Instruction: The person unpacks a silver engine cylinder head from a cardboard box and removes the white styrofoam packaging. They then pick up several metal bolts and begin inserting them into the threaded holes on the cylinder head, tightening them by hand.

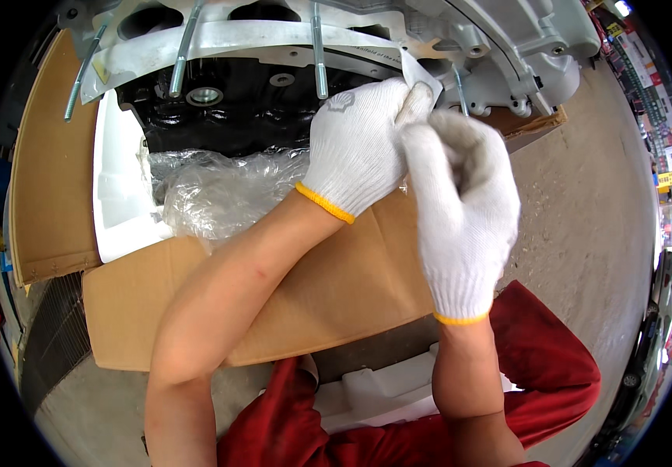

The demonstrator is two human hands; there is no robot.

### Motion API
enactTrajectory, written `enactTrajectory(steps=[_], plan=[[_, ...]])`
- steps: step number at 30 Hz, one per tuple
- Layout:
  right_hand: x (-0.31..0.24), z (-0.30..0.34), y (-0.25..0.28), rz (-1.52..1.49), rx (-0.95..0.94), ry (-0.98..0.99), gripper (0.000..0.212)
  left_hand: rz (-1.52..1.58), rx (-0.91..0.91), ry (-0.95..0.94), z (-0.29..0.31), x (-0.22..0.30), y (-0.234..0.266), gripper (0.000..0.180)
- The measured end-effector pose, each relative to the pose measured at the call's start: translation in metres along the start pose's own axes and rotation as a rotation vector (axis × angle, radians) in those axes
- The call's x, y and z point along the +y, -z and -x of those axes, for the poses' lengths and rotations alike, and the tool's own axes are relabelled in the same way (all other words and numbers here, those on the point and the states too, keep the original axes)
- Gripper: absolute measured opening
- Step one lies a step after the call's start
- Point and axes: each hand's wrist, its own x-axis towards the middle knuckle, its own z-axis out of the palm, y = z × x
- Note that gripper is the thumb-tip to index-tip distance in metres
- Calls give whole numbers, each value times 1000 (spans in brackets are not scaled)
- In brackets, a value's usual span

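Note:
An engine [227, 117] with a grey metal upper part and a black block stands in an opened carton. A white printed film strip [258, 37] runs along its grey flange, and its right end is lifted. My left hand [367, 128], in a white knit glove with a yellow cuff, pinches this raised end between thumb and fingers. Close beside it, my right hand [464, 191], gloved alike, has its fingers curled; anything inside them is hidden. Threaded studs [320, 50] stick out through the flange, one just beyond my right hand.
Crumpled clear plastic [219, 187] and white foam [118, 187] lie against the block. A cardboard flap [328, 288] folds out toward my knees, and another carton wall [56, 171] rises at the left. Concrete floor [577, 194] extends to the right, with shelves [647, 93] beyond.

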Motion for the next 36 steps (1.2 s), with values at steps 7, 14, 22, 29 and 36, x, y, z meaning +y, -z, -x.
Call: enactTrajectory(steps=[7, 14, 22, 29, 36], plan=[[13, -8, -12, -21, -29, 91, 22, 17, -15, 3, 8, -5, 2, 32], [47, 8, -18, 255, 37, 249, 17, 74, -89, 132, 4, -6, 8, 48], [50, 7, -13, 283, 48, 234, 18, 41, -108, 72, 4, -11, 8, 51], [33, 16, 4, 253, 36, -15, 19, 161, -152, 228, 3, -14, 11, 53], [36, 29, 10, -84, 110, -83, 17, 181, -155, 263, 1, -8, 15, 52]])
